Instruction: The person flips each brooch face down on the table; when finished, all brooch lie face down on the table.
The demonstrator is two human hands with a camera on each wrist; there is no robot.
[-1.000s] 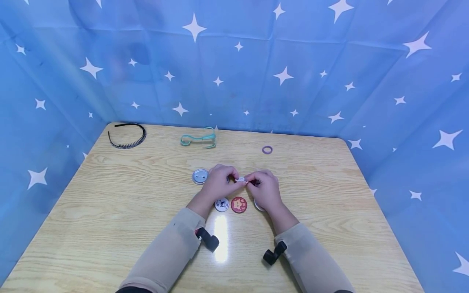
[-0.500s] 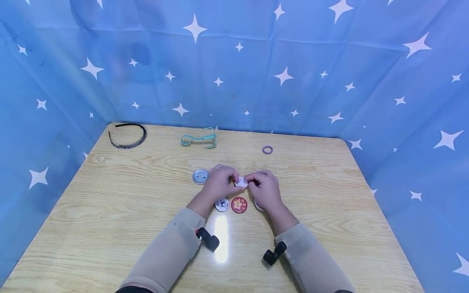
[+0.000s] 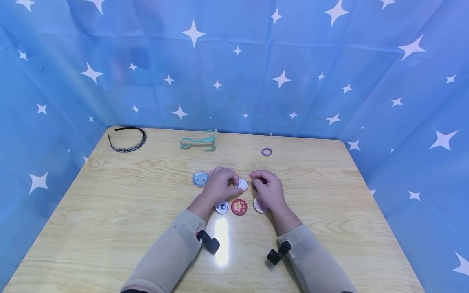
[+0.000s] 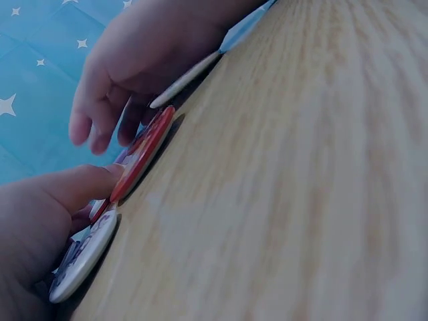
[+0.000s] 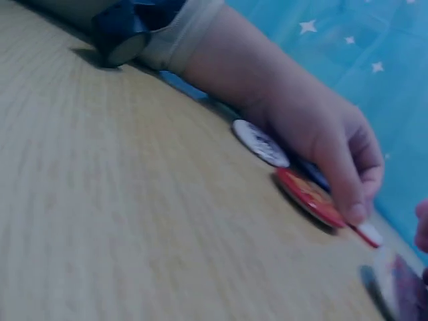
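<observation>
My left hand (image 3: 220, 183) pinches a round white badge (image 3: 242, 185) between thumb and forefinger at the table's middle. In the right wrist view the left thumb (image 5: 351, 204) presses at this badge's rim, just beyond the red badge (image 5: 311, 194). My right hand (image 3: 270, 190) hovers to the right, fingers loosely bent and holding nothing, over a dark red badge (image 3: 254, 186) they partly hide. Nearer me lie a white badge with a drawing (image 3: 222, 207), a red badge with a yellow star (image 3: 239, 207) and a pale badge (image 3: 260, 206) beneath the right wrist.
A silver badge (image 3: 200, 179) lies pin side up left of the left hand. Along the back are a black toothed headband (image 3: 128, 149), a turquoise strap-like item (image 3: 199, 141) and a purple ring (image 3: 266, 151). A blue star-print curtain (image 3: 234, 73) hangs behind the table.
The white badge has gone from tilted up between both hands to flat on the table. My right fingers have let go of it and moved slightly right; the left hand stays.
</observation>
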